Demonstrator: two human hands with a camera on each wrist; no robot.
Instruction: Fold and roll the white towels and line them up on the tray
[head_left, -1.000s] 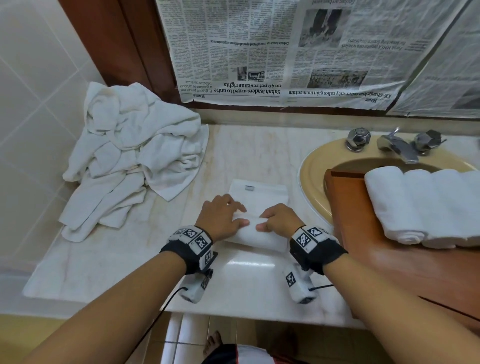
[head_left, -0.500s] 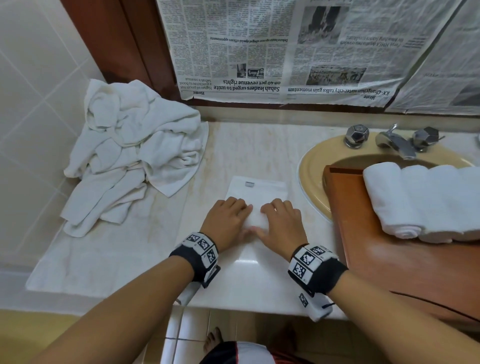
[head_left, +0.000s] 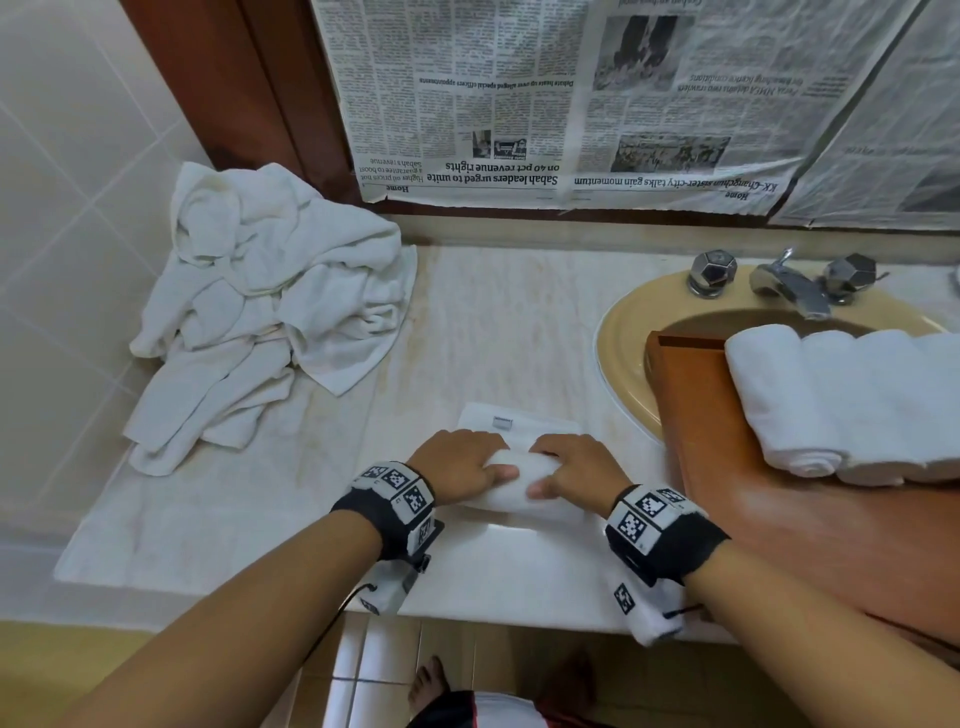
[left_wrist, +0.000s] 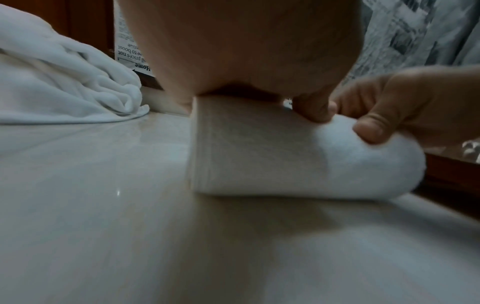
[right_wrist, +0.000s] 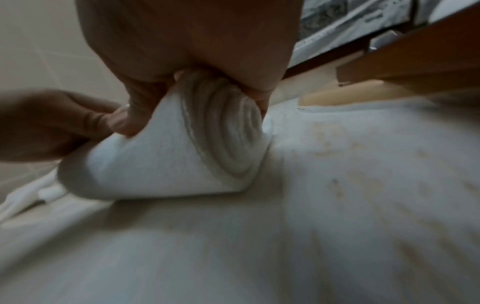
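A white towel (head_left: 519, 493) lies half rolled on the marble counter, its flat tail with a small label stretching away from me. My left hand (head_left: 462, 465) grips the roll's left part, thumb in front and fingers curled over the top. My right hand (head_left: 574, 467) grips its right part the same way. The left wrist view shows the roll (left_wrist: 298, 160) under both thumbs. The roll's spiral end (right_wrist: 226, 135) faces the right wrist camera. A wooden tray (head_left: 727, 457) at the right carries several rolled white towels (head_left: 831, 400) side by side.
A heap of loose white towels (head_left: 260, 312) lies at the counter's back left against the tiled wall. The tray rests over a yellow sink (head_left: 623, 332) with a chrome tap (head_left: 789, 286). Newspaper (head_left: 571, 104) covers the wall behind. The counter's front edge is just below my wrists.
Half a second ago both hands lay flat, pushing the roll forward. Now they have drawn back and curl round the roll again, which is thicker with less flat tail left.
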